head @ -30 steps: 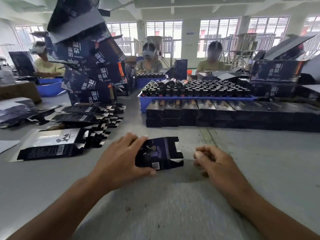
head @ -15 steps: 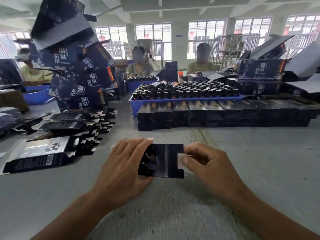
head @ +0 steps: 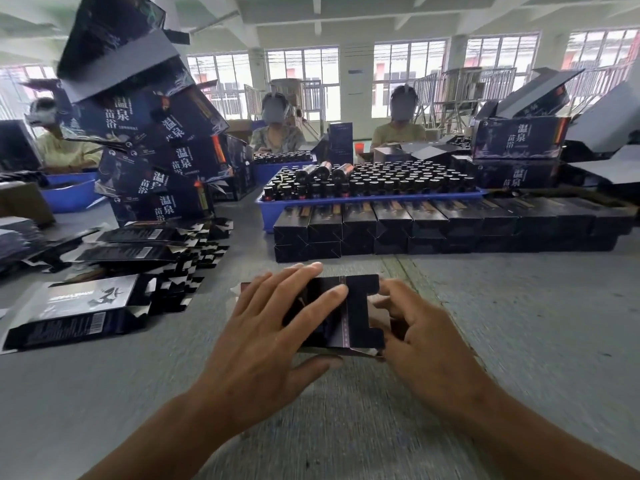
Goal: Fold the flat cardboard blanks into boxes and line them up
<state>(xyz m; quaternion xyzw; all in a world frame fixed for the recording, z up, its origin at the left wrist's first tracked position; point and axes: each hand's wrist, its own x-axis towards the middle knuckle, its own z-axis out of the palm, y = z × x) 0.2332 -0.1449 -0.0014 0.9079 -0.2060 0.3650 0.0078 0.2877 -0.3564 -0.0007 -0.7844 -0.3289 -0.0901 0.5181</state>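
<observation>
While the dark blank [head: 360, 313] sits low over the grey table [head: 519, 323], the left hand [head: 273, 334] clasps its body, fingers across the top and thumb underneath, likely to keep it steady. The right hand [head: 422, 337] curls round the flap end, maybe to bend it. Finished boxes [head: 391, 226] wait in a row behind.

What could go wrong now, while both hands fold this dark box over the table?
The left hand covers much of the blank, so the right hand works its end flaps half unseen; one could crease wrongly. The stack of flat blanks lies close by the left forearm and could be pushed out of order.
</observation>
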